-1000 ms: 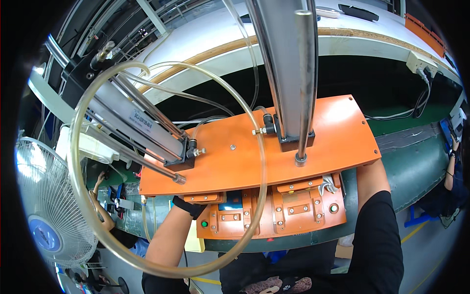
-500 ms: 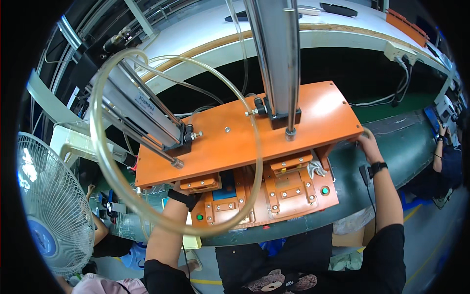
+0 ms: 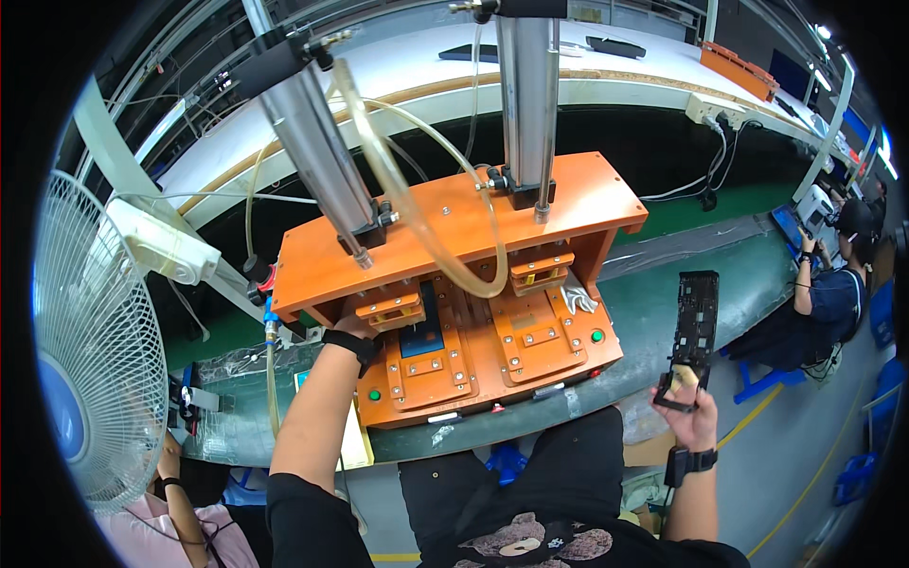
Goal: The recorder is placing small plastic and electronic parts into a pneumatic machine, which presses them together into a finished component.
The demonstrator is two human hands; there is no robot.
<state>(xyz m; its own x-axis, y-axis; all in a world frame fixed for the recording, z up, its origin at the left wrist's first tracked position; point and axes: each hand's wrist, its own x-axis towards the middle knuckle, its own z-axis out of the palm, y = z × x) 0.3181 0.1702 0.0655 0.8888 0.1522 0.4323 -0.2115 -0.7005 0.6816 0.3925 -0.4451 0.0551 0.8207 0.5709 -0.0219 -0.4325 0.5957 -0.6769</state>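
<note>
We stand at a green bench under an orange press. Our right hand grips a black frame over the bench edge; our left hand reaches inside, fingers hidden.

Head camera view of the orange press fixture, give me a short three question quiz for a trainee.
1. True or false: the right hand holds a long black slotted part clear of the orange two-station press fixture.
2. Where is the left hand?
A. on the white wire-guard fan
B. reaching under the fixture's orange top plate, at the left station
C. on the green button
3. Fill in: a clear plastic ___ loops down across the front of the fixture.

Key: 1 true; 2 B; 3 hose.
</note>
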